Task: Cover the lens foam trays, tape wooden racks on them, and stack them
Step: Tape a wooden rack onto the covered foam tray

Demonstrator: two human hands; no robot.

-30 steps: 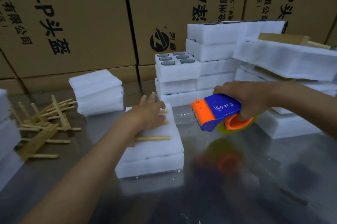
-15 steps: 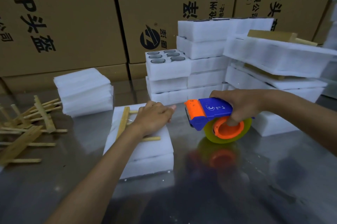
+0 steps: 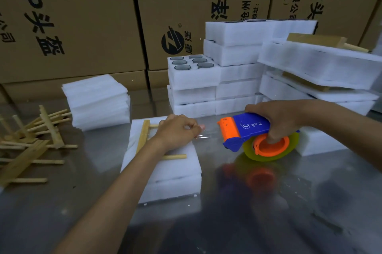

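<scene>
We see a covered white foam tray lying mid-table with a wooden rack on top. Our left hand pinches clear tape at the tray's right edge; our right hand grips the tape dispenser just beside it. Bare steel table stretches toward us; foam stacks crowd behind.

Stacked printed cardboard boxes behind reflective metal table; dim light.
</scene>
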